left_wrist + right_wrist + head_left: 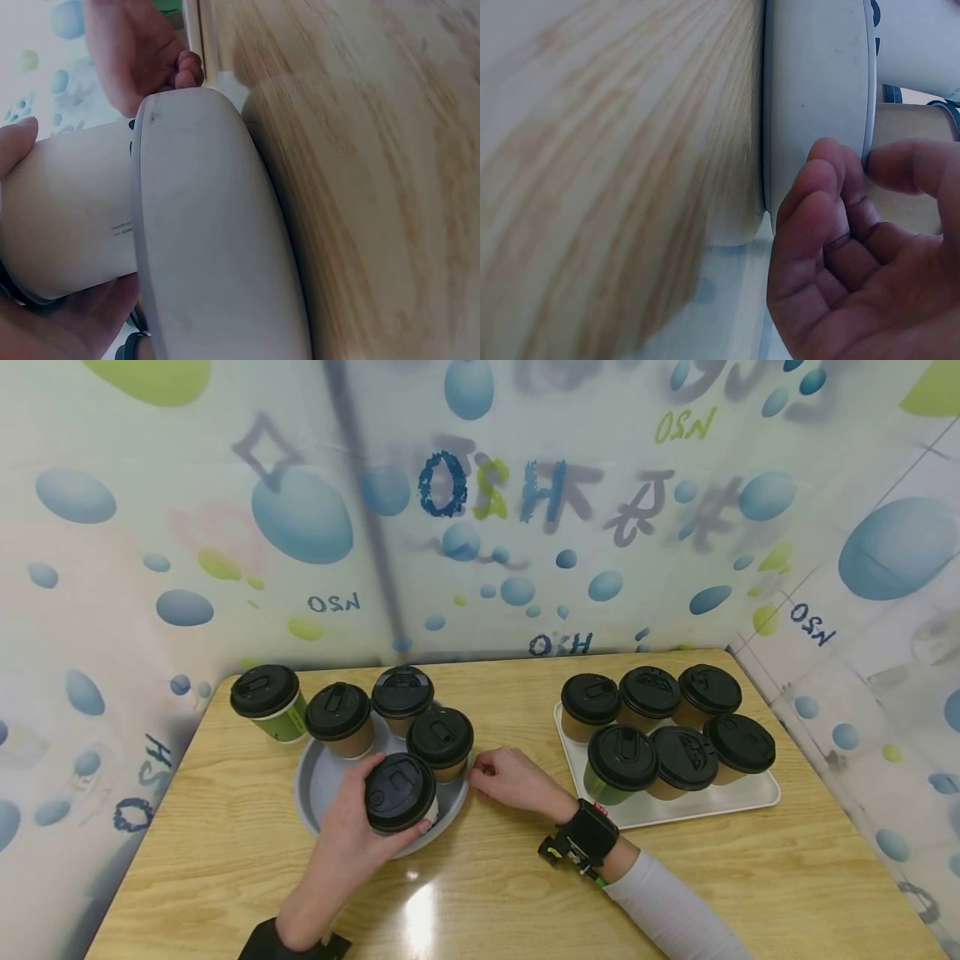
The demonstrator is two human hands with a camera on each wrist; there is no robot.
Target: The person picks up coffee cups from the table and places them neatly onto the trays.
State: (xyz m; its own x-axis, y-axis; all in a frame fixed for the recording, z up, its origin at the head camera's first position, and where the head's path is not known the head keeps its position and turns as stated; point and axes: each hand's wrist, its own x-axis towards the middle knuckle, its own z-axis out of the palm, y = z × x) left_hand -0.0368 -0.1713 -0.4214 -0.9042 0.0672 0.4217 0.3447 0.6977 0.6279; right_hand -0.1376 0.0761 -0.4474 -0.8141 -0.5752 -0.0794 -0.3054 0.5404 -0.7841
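Note:
Thumb and fingers of my left hand [347, 839] are wrapped around a white paper coffee cup with a black lid [400, 792]. This cup stands upright at the near side of a round grey tray [321, 781]; in the left wrist view its white wall [71, 214] shows just behind the tray's side. My right hand [517, 783] pinches the tray's right rim, thumb inside and curled fingers [802, 225] outside. Three brown cups with black lids stand in the tray: one at left [339, 714], one at back [402, 693], one at right [441, 739].
A green cup with a black lid [273, 706] stands on the wooden table [510, 877] behind the round tray's left side. To the right, a white rectangular tray [761, 792] bears several lidded cups, one of them green [622, 764]. A patterned curtain [465, 585] hangs behind the table.

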